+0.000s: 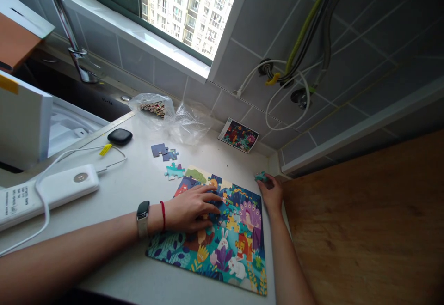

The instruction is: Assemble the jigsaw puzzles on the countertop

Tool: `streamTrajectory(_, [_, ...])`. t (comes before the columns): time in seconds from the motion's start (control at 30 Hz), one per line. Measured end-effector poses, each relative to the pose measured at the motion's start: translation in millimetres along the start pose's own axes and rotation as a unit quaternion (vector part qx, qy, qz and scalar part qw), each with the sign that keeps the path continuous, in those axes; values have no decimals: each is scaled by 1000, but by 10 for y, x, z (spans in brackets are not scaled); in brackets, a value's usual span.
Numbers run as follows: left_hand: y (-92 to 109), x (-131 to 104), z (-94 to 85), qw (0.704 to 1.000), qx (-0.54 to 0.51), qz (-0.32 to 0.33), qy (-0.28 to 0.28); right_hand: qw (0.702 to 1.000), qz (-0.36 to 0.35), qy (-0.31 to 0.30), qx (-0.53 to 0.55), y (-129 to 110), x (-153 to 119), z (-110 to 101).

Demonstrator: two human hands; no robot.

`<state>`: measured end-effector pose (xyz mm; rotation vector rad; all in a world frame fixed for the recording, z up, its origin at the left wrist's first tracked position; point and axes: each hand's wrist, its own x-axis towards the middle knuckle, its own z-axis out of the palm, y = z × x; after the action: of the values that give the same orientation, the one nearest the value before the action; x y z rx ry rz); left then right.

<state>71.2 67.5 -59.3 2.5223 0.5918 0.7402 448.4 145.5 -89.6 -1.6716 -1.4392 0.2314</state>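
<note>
Three jigsaw pieces beside our animal puzzle | our left hand palm-down on it, fingers spread, empty | our right hand pinching a teal piece (fingers nearly closed)

White countertop | puzzle | loose pieces | plastic bag | card | black case | white device

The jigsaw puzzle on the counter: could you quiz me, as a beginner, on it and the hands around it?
1. What does the right hand hold in its fingers?
2. True or false: the left hand is well away from the puzzle.
3. Fill in the colour: the left wrist wears a watch and a thin ____ band.

Key: 1. A puzzle piece; 2. False; 3. Red.
</note>
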Motion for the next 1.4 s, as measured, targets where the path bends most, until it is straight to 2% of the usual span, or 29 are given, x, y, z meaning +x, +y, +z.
streamTrajectory(0.13, [15, -5, -8, 1000, 12, 19, -8, 998, 16, 12, 53, -81, -59, -2])
streamTrajectory(0.27, [11, -1, -3, 999, 29, 30, -33, 984, 74, -34, 161, -356, -196, -65])
streamTrajectory(0.37, [1, 3, 5, 998, 43, 23, -41, 971, 67, -143, 178, -591, -384, -186])
streamTrajectory(0.47, [1, 5, 8, 998, 59, 14, -36, 940, 70, -266, 202, -746, -587, -302])
streamTrajectory(0.63, [8, 10, 4, 997, 76, 1, -17, 878, 124, -407, 219, -904, -742, -385])
streamTrajectory(0.7, [8, 13, 4, 997, 77, 3, -11, 870, 88, -446, 190, -972, -744, -387])
streamTrajectory(0.8, [6, 12, 9, 997, 70, 4, -5, 890, -14, -441, 115, -1049, -743, -358])
streamTrajectory(0.87, [6, 10, 9, 998, 66, 2, -5, 903, -34, -419, 90, -1066, -760, -322])
streamTrajectory(1.03, [11, 9, -2, 998, 62, -3, -20, 913, 16, -400, 82, -1051, -829, -252])
streamTrajectory(1.2, [14, 11, -2, 999, 50, -3, -14, 928, 77, -348, 111, -1074, -848, -236])
streamTrajectory(1.4, [11, 17, 3, 999, 40, -13, -18, 893, 160, -387, 165, -1065, -853, -213])
